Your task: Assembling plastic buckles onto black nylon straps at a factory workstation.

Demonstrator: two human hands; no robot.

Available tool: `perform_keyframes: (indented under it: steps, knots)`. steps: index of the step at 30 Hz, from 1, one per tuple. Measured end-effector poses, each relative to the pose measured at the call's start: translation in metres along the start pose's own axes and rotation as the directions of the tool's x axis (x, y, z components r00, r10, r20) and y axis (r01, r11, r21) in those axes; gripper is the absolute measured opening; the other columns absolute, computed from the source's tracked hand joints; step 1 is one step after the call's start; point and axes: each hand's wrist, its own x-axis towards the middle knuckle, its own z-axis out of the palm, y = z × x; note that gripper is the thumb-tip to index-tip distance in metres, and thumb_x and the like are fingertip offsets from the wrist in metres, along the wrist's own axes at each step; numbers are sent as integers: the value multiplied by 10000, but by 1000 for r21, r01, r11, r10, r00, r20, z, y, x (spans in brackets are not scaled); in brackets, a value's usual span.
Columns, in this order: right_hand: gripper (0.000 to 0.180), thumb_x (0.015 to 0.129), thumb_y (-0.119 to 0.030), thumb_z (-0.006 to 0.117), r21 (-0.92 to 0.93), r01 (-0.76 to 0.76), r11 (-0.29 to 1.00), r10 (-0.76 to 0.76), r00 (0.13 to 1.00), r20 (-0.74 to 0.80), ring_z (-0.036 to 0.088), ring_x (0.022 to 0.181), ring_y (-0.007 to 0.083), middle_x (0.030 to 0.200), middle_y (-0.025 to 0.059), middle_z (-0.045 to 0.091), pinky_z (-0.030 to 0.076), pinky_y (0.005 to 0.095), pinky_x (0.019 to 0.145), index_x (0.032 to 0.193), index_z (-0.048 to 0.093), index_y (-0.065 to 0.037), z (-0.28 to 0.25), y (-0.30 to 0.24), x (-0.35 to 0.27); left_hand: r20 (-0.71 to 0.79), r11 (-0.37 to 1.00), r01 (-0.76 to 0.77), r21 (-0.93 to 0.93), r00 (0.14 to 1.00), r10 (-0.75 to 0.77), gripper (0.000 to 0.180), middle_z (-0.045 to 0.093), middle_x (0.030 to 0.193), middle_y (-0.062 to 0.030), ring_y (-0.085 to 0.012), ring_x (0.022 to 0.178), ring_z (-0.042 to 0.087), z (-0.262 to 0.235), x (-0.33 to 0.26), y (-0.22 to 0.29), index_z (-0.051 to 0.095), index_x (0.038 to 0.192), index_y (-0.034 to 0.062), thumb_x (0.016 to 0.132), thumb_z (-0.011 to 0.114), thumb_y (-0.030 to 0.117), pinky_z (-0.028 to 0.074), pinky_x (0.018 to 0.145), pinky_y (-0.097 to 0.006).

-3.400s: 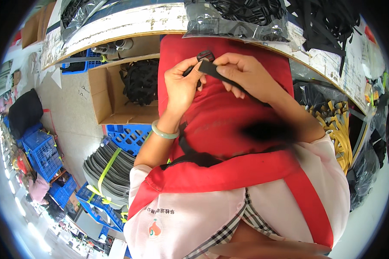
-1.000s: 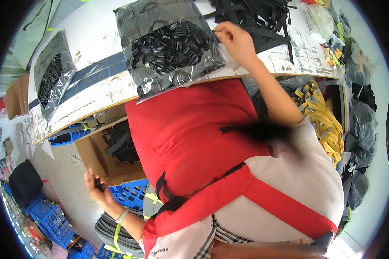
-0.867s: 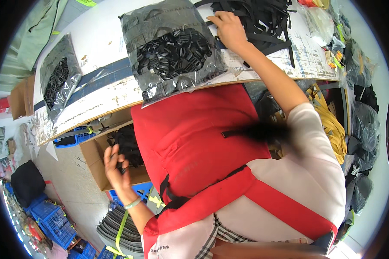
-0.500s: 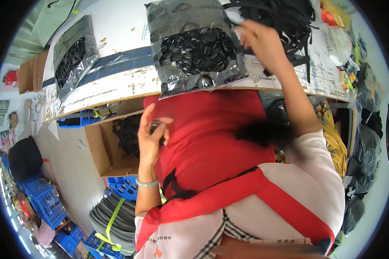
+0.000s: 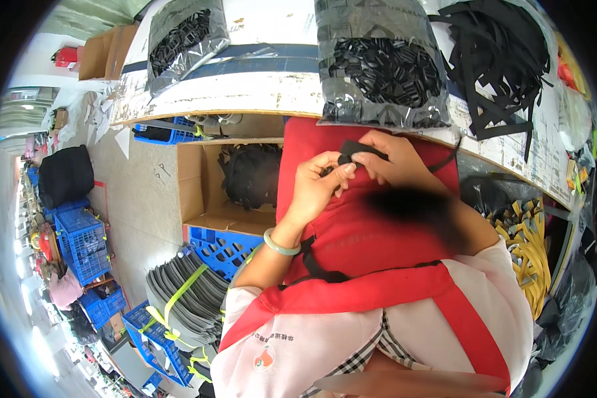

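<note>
My left hand (image 5: 320, 187), with a pale bracelet at its wrist, is closed in front of the red apron. A small black piece, likely a plastic buckle (image 5: 344, 159), is pinched in its fingers, mostly covered. My right hand (image 5: 393, 159) pinches the end of a black webbing strap (image 5: 365, 150) against that piece. The strap's tail hangs out to the right of this hand. Whether the strap passes through the buckle cannot be made out. Just beyond the hands, a clear bag of black buckles (image 5: 388, 73) lies at the table edge.
A heap of black straps (image 5: 494, 60) lies on the white worn table (image 5: 259, 93) at right. Another bag of buckles (image 5: 182, 43) is at left. Below stand a cardboard box (image 5: 192, 179) with black goods, blue crates (image 5: 83, 242) and a bundle of grey sheets (image 5: 186, 295). Yellow straps (image 5: 527, 249) hang at right.
My right hand has come back from the strap heap with a black strap. My left hand has moved up to meet it before the apron. The view has shifted left.
</note>
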Motion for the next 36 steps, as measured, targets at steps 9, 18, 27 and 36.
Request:
perform_keyframes:
  steps: [9,18,27,36]
  knots:
    - [209,955,-216,559,393,-68,917,53,997,47,513,472,64,640,28,570,409,206,423,1002,577,-13,11,-3,6,-235,977,-74,-199,972,26,235,593,638,-40,-92,485,500,-9,2,9,672,934,-16,945,592,205,376,443,-208]
    - [210,954,-219,551,716,-142,683,98,990,103,500,437,83,681,35,580,395,208,399,919,578,-14,22,14,6,-225,970,-242,-33,947,229,177,638,751,-54,-86,572,554,3,1,-12,676,1057,-12,891,626,23,429,468,-195]
    - [154,954,-196,554,928,-127,352,59,992,113,520,575,68,738,13,577,435,203,493,943,561,-42,33,11,6,-175,750,-486,449,775,607,235,655,842,-69,-90,692,588,1,15,-17,669,1074,-29,842,645,-55,472,607,-209]
    - [164,964,-199,546,952,-76,295,4,997,78,517,584,62,753,8,574,434,201,502,949,545,-35,34,18,12,-120,635,-505,585,720,683,232,686,941,-131,-179,847,652,-4,19,-16,667,1045,-40,818,636,-77,512,749,-269]
